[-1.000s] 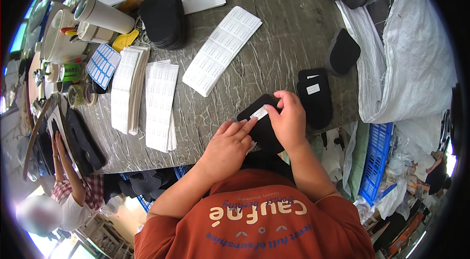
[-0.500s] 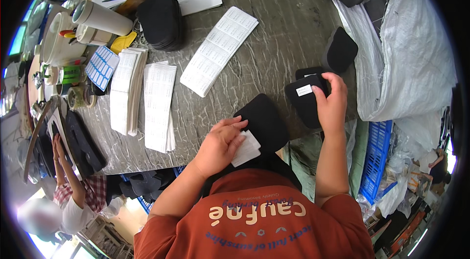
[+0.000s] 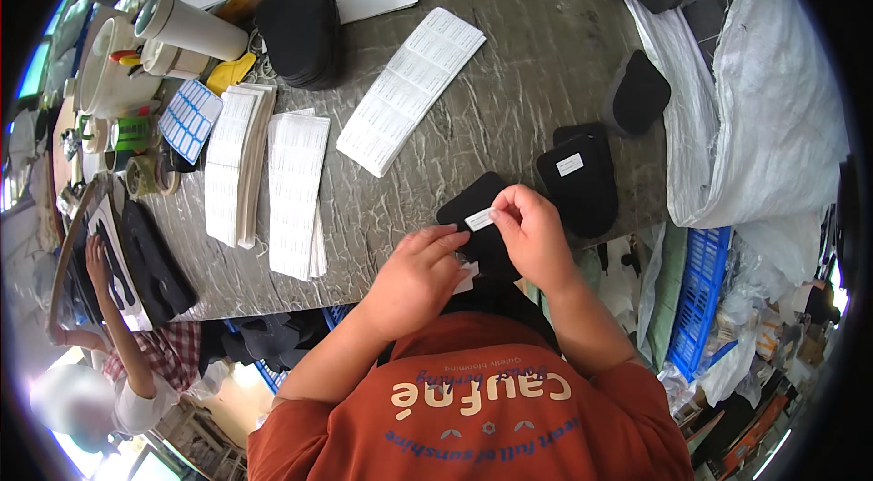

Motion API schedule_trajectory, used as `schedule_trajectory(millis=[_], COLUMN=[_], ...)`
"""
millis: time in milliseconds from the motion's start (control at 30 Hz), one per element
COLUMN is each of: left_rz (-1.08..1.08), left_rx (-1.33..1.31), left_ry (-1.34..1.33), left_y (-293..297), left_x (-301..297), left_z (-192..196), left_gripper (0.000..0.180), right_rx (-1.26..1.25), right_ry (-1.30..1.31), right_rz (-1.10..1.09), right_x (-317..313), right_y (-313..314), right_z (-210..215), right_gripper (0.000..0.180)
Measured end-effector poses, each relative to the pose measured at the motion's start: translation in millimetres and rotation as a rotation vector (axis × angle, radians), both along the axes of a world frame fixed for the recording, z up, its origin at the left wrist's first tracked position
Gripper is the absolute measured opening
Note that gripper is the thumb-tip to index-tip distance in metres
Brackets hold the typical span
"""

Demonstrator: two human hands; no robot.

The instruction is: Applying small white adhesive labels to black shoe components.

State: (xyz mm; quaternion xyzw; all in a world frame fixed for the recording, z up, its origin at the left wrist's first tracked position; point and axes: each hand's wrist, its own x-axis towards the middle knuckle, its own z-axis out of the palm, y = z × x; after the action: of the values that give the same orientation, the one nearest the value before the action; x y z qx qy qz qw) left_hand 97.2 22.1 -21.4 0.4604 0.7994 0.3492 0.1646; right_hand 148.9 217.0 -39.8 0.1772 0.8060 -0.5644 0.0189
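My right hand (image 3: 535, 235) pinches the right end of a small white label (image 3: 479, 220) over a black rounded pad (image 3: 466, 196) at the table's near edge. Against that pad's left side, my left hand (image 3: 414, 279) is closed on small white label sheets (image 3: 469, 277), mostly hidden beneath the fingers; its fingertips come close to the pinched label. Just right of my hands lie overlapping black pads (image 3: 587, 199), the top one bearing a white label (image 3: 569, 165).
Long white label sheets (image 3: 409, 95) lie mid-table, with more stacks (image 3: 298, 195) leftward. Black pads (image 3: 298, 31) are piled behind, near a white cup (image 3: 191, 28). A white woven sack (image 3: 773, 99) and a loose black pad (image 3: 639, 95) are right. A co-worker (image 3: 136, 345) works at far left.
My right hand has left the labelled pad on the right and moved left to the pad before me, now pinching a label. My left hand has shifted slightly.
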Motion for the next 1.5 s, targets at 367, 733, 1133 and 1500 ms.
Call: schedule_trajectory(millis=[367, 733, 1133, 1500], left_rz=[0.003, -0.111, -0.1, 0.227], left_rx=[-0.051, -0.272, -0.178, 0.089], left_ry=[0.011, 0.113, -0.036, -0.472], left_y=[1.2, 5.7, -2.7, -3.4], left_x=[6.0, 4.7, 4.0, -1.3], left_z=[-11.2, -7.1, -8.4, -18.1], left_gripper=[0.014, 0.015, 0.011, 0.006], right_rx=[0.147, 0.112, 0.387, 0.721], right_ry=[-0.039, -0.089, 0.242, 0.283], right_rz=[-0.018, -0.183, -0.094, -0.022], right_x=[-4.8, -6.9, -12.9, -1.1], right_y=[-5.6, -9.3, 6.2, 67.6], right_z=[-13.4, -18.2, -27.1, 22.1], right_gripper=[0.006, 0.024, 0.021, 0.019])
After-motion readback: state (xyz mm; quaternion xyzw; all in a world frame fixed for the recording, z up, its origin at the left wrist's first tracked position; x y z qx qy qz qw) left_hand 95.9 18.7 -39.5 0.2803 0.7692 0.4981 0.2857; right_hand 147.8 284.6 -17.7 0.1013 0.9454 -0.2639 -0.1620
